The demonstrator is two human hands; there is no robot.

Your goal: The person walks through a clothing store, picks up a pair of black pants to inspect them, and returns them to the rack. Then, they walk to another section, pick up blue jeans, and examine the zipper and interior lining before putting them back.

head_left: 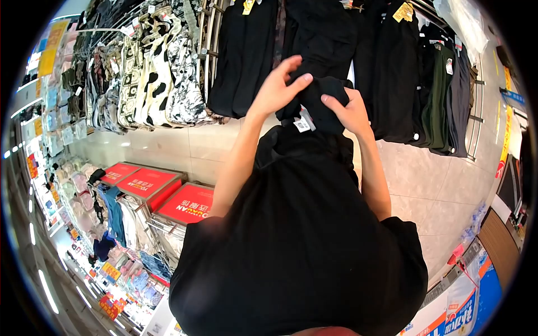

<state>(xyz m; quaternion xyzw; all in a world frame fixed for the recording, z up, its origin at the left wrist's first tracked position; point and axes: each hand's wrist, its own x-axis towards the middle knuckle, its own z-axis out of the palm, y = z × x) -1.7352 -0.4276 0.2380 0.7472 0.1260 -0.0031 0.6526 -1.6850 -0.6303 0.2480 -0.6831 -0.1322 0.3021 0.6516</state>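
Observation:
A black garment (324, 103) hangs at chest height in front of me, with a white tag (303, 124) on its lower left side. My right hand (348, 109) grips its right edge, thumb on top and fingers behind the cloth. At its upper left is my left hand (282, 85), fingers apart and thumb stretched out beside the fabric. Black trousers (322, 33) hang just beyond both hands.
Patterned trousers (159, 78) hang on a rack at the upper left, and dark green trousers (439, 95) at the right. Red boxes (148, 183) stand at the lower left above more clothes. Tiled floor (417, 185) shows at the right.

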